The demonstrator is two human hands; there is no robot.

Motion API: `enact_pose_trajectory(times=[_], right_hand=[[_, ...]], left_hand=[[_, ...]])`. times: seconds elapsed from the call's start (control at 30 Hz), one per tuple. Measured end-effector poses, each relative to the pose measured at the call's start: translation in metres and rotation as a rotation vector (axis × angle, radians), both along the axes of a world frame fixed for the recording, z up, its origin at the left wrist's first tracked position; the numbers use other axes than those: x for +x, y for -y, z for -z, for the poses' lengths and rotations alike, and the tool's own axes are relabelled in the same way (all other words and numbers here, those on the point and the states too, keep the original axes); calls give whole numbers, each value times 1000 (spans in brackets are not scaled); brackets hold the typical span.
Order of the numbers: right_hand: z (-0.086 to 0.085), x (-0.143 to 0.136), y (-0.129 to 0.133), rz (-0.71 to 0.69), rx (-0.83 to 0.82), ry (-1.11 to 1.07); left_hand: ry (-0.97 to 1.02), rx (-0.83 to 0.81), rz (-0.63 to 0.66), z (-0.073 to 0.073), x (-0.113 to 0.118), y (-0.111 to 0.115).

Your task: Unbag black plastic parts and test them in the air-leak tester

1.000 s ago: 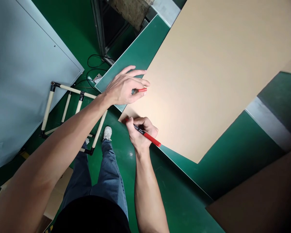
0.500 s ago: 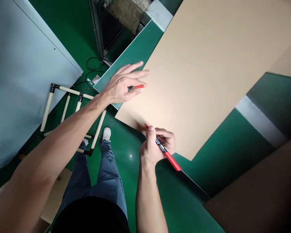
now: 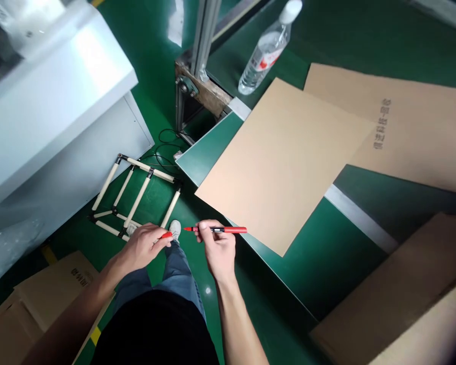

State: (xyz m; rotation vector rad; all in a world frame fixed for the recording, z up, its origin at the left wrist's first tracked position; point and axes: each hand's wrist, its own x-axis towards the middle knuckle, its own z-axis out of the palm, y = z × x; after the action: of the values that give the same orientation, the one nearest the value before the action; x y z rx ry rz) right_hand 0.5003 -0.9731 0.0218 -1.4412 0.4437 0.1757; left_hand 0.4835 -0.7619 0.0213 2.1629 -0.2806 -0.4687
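My left hand [image 3: 144,244] pinches a small red pen cap [image 3: 166,235] between thumb and fingers, over the floor beside the table. Facing it, my right hand [image 3: 218,248] grips a red marker [image 3: 233,230], uncapped, its tip pointing left toward the cap. A gap separates tip and cap. Just beyond my right hand lies a plain cardboard sheet [image 3: 277,167], flat on the green table [image 3: 311,253], one corner jutting past the near edge.
A water bottle [image 3: 264,56] stands at the table's back. A printed cardboard piece [image 3: 414,132] lies right, more cardboard [image 3: 399,284] nearer. A pipe frame [image 3: 139,197] stands on the floor, left of my feet, beside a grey cabinet [image 3: 87,137]. Cardboard boxes [image 3: 53,289] sit lower left.
Both hands have drawn back from the cardboard sheet and come closer together, cap and marker still held. The marker has turned to nearly level. The view has shifted, showing the bottle and printed cardboard.
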Motion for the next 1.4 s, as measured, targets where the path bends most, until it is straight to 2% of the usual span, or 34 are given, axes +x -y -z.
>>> enact_pose_trajectory(times=[0.17,0.23,0.33,0.5,0.7,0.97,1.17,1.4], right_hand=[[-45,0,-32,-187,-31,67],[-57,0,-40,-219,-31,86],[-70,-1,-48,-231,-49,110],[-80,-1,-61,-325,-79,101],[-83,-3,-85,-438,-36,102],[-78,-2,-112,-488,-31,132],[-87,-1,-139,-645,-19,154],[-87,-1,-158,-645,-23,141]], left_hand=[[10,-35,-97,-47,-11,-18],[21,-28,-92,-58,-13,-25],[76,11,-80,-67,-21,-33],[84,8,-115,-69,-35,-41],[83,11,-175,-69,-48,-56],[66,50,-250,-81,-69,-85],[32,34,-330,-86,-79,-98],[-13,-9,-409,-87,-90,-113]])
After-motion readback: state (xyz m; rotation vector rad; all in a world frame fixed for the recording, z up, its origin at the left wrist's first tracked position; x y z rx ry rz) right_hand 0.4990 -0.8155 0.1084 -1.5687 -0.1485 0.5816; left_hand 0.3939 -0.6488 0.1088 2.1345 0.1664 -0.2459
